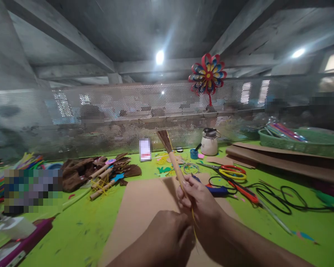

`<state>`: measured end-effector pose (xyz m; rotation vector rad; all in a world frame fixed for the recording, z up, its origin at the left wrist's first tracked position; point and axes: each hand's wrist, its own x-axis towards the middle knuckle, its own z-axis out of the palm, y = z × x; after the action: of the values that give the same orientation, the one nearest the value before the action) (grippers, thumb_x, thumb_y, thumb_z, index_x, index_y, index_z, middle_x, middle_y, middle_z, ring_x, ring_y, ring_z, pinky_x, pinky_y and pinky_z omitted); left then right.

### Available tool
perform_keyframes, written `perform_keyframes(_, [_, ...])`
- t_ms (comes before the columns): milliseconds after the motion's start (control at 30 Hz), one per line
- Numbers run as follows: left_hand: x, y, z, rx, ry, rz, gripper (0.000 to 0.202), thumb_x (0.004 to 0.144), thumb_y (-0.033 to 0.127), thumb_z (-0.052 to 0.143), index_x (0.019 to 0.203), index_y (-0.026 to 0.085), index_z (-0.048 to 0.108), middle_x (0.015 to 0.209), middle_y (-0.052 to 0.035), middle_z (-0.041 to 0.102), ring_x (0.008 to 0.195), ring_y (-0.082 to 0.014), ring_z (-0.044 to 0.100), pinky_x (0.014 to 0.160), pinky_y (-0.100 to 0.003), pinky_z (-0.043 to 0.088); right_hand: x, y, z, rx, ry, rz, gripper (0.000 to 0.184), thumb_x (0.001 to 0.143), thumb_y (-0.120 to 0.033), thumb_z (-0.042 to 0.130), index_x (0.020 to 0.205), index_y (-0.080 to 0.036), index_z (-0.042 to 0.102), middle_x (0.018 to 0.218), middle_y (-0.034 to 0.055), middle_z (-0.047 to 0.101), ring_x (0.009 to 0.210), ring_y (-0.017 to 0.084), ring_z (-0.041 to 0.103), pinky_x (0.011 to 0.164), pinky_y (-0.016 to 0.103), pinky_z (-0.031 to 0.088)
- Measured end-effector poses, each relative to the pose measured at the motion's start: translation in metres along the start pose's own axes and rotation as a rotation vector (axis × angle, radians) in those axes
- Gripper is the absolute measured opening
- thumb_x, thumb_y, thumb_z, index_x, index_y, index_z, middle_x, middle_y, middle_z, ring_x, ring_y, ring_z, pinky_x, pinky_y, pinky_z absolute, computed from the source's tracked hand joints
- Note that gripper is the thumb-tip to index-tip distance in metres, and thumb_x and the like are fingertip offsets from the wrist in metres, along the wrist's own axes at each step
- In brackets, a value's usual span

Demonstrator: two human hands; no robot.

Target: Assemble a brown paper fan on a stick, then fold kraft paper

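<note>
Over the brown paper sheet point(139, 207), my right hand point(199, 196) is wrapped around the tan handle of a small broom point(176, 167). Its dark brown bristle-like end points up and away from me. A thin yellow strand point(194, 218) trails down from the handle between my hands. My left hand point(167, 235) is closed near the handle's lower end, its fingertips turned away, so what they hold is hidden. Left of the paper lie several similar tan rolls point(102, 189) with brown fringed ends, yellow strands and a blue star point(118, 177).
Scissors point(235, 174), a blue glue gun point(217, 190) and a black cord point(278, 200) lie right of the paper. Behind are a white jug point(209, 142), a blue jar point(194, 154) and a green basket point(284, 142). A mesh partition point(128, 107) stands across the back.
</note>
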<state>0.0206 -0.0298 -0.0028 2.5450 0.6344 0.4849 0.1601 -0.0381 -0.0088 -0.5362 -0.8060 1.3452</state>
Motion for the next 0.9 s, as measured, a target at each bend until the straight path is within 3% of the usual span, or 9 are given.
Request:
perform_keyframes(67, [0.001,-0.007,-0.024,-0.081,0.071,-0.059,0.020,0.081,0.027,0.053,0.066,0.018,0.063,0.056,-0.0001,0.058,0.051,-0.0126,0.047,0.049,-0.024,0.031,0.000,-0.003,-0.001,-0.051,0.001,0.002,0.036,0.072,-0.041,0.072,0.087,-0.019,0.047,0.060,-0.0071,0.054,0.036,0.001,0.033,0.040,0.017,0.027])
perform_keyframes(100, [0.002,-0.013,-0.038,-0.123,0.206,-0.090,0.024,0.081,0.030,0.054,0.064,0.017,0.063,0.057,-0.0010,0.058,0.054,-0.0136,0.049,0.053,-0.025,0.035,0.000,-0.004,-0.002,-0.074,-0.001,0.007,0.038,0.072,-0.042,0.072,0.087,-0.019,0.047,0.060,-0.0072,0.053,0.036,0.001,0.034,0.040,0.017,0.027])
perform_keyframes(200, [0.006,-0.038,-0.080,-0.412,0.840,-0.183,0.020,0.078,0.036,0.060,0.074,0.017,0.065,0.069,-0.0034,0.063,0.067,-0.0165,0.056,0.062,-0.027,0.042,-0.003,-0.003,-0.002,-0.119,-0.033,0.025,0.037,0.076,-0.045,0.069,0.090,-0.019,0.047,0.060,-0.0079,0.051,0.037,0.001,0.033,0.039,0.016,0.026])
perform_keyframes(300, [0.008,-0.060,-0.105,-0.734,1.002,-0.207,0.036,0.073,0.030,0.066,0.106,0.017,0.062,0.108,-0.0096,0.065,0.098,-0.0219,0.060,0.080,-0.032,0.046,-0.005,0.005,-0.003,-0.159,-0.132,0.071,0.036,0.079,-0.046,0.066,0.094,-0.019,0.048,0.061,-0.0073,0.051,0.036,0.001,0.032,0.038,0.016,0.025])
perform_keyframes(433, [0.010,-0.068,-0.101,-0.990,0.891,-0.192,0.059,0.069,0.019,0.065,0.126,0.015,0.051,0.124,-0.0134,0.060,0.121,-0.0254,0.049,0.100,-0.037,0.037,-0.006,0.012,-0.005,-0.184,-0.261,0.108,0.037,0.080,-0.046,0.065,0.098,-0.018,0.048,0.061,-0.0067,0.052,0.035,0.001,0.034,0.038,0.016,0.026])
perform_keyframes(600, [0.018,-0.045,-0.062,-1.135,0.382,-0.204,0.041,0.082,0.034,0.060,0.113,0.008,0.060,0.097,-0.0172,0.071,0.100,-0.0277,0.062,0.090,-0.041,0.043,-0.005,0.008,-0.004,-0.183,-0.180,0.030,0.033,0.083,-0.044,0.062,0.100,-0.017,0.050,0.063,-0.0063,0.052,0.038,0.002,0.038,0.042,0.017,0.031])
perform_keyframes(667, [0.021,-0.029,-0.046,-1.099,0.259,-0.167,0.038,0.085,0.040,0.057,0.105,0.009,0.065,0.097,-0.0171,0.070,0.095,-0.0273,0.064,0.085,-0.039,0.046,-0.005,0.007,-0.003,-0.195,-0.154,0.017,0.033,0.084,-0.043,0.061,0.102,-0.016,0.052,0.062,-0.0061,0.051,0.040,0.003,0.040,0.042,0.017,0.032])
perform_keyframes(800, [0.021,-0.006,-0.027,-1.036,0.246,-0.136,0.041,0.087,0.045,0.052,0.105,0.010,0.065,0.083,-0.0125,0.071,0.079,-0.0243,0.067,0.071,-0.034,0.050,-0.002,0.010,-0.005,-0.169,-0.161,0.022,0.034,0.084,-0.043,0.061,0.102,-0.017,0.052,0.061,-0.0066,0.050,0.040,0.003,0.041,0.041,0.017,0.033])
perform_keyframes(900, [0.021,-0.005,-0.020,-1.042,0.287,-0.194,0.043,0.086,0.047,0.052,0.107,0.010,0.062,0.069,-0.0084,0.068,0.067,-0.0220,0.066,0.061,-0.031,0.050,0.000,0.016,-0.007,-0.150,-0.169,0.027,0.034,0.083,-0.045,0.062,0.101,-0.018,0.053,0.061,-0.0066,0.051,0.038,0.003,0.040,0.039,0.017,0.032])
